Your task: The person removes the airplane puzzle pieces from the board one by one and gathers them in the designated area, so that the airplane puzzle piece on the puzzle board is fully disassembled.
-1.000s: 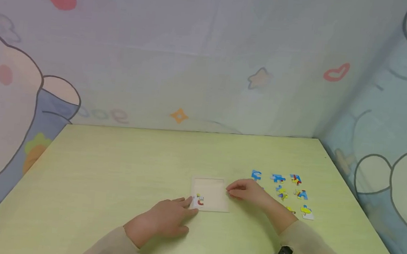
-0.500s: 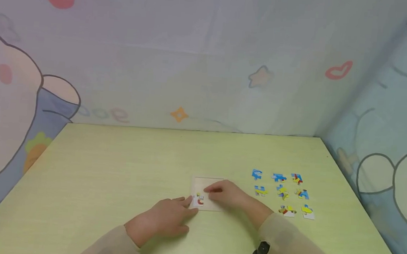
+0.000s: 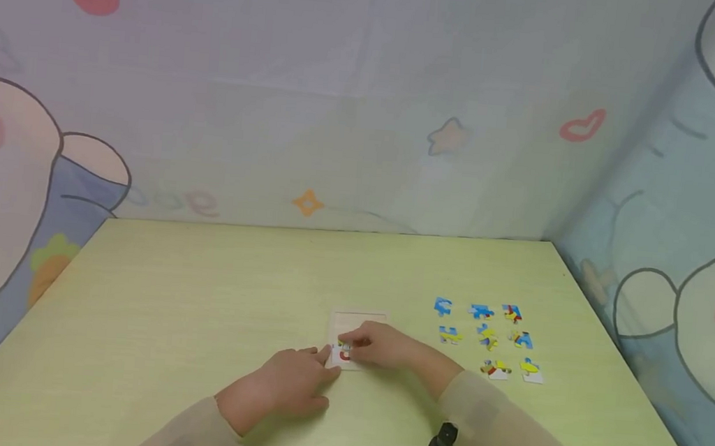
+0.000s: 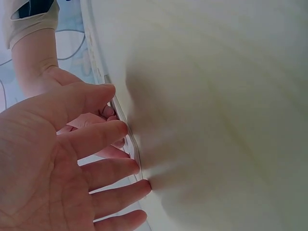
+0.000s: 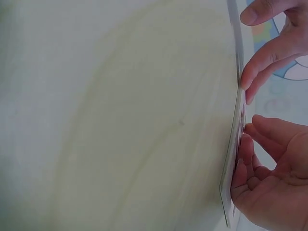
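A shallow square puzzle tray point(image 3: 369, 317) lies on the table, with one white and red puzzle piece point(image 3: 344, 355) in its lower left corner. My left hand point(image 3: 288, 385) lies beside the tray's left edge, its straight fingertips steadying the corner; the left wrist view shows those spread fingers point(image 4: 115, 168) along the thin rim. Reaching in from the right, my right hand point(image 3: 379, 344) covers much of the tray, its thumb and forefinger pinched at the corner piece. The right wrist view shows the other right-hand fingers point(image 5: 245, 144) curled close over the tray's surface.
Right of the tray, several loose puzzle pieces lie in rows, such as a blue one point(image 3: 443, 306), a yellow and blue one point(image 3: 487, 336) and one with a white edge point(image 3: 531, 370). The pale table point(image 3: 201, 281) meets printed cloth walls point(image 3: 244, 137) behind and beside it.
My right hand has moved left from the tray's right edge, across it, to the piece in the lower left corner. The left hand has stayed at the left edge.
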Action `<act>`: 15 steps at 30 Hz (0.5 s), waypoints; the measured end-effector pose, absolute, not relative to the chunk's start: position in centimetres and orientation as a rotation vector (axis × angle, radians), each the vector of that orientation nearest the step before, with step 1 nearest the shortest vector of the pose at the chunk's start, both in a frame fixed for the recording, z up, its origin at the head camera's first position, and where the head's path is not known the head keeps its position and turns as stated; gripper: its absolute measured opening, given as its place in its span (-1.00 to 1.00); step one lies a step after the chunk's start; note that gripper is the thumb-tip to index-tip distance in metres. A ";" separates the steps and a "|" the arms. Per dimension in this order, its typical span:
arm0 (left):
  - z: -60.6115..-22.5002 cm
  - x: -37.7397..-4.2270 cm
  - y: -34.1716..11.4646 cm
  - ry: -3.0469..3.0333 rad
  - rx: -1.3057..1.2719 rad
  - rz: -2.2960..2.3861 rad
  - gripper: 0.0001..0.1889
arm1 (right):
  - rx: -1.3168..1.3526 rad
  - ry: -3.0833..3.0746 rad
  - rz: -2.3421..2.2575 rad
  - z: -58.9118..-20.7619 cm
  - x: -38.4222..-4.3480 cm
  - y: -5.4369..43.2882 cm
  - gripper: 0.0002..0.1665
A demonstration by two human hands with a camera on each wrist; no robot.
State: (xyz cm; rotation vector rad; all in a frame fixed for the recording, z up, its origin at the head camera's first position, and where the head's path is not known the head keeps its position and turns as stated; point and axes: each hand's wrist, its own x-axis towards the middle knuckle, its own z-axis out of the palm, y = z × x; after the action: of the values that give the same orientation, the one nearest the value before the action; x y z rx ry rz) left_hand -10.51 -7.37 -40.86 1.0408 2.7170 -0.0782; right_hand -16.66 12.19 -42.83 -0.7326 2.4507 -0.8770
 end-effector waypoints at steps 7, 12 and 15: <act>-40.7 -10.6 -7.3 2.723 1.053 -0.085 -0.49 | -0.654 2.465 -0.964 -42.7 -16.9 11.8 -0.65; -40.7 -10.6 -7.4 2.716 1.054 -0.074 -0.49 | -0.619 2.478 -1.041 -42.8 -17.2 11.4 -0.74; -40.7 -10.5 -7.6 2.714 1.051 -0.074 -0.50 | -0.620 2.480 -1.064 -43.0 -17.5 11.1 -0.78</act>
State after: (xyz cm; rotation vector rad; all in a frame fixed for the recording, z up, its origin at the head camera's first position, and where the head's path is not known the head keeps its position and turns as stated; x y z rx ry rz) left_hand -10.53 -7.60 -40.73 1.0513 2.7137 -0.0737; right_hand -17.46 11.14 -43.00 -0.6199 2.4800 -1.0638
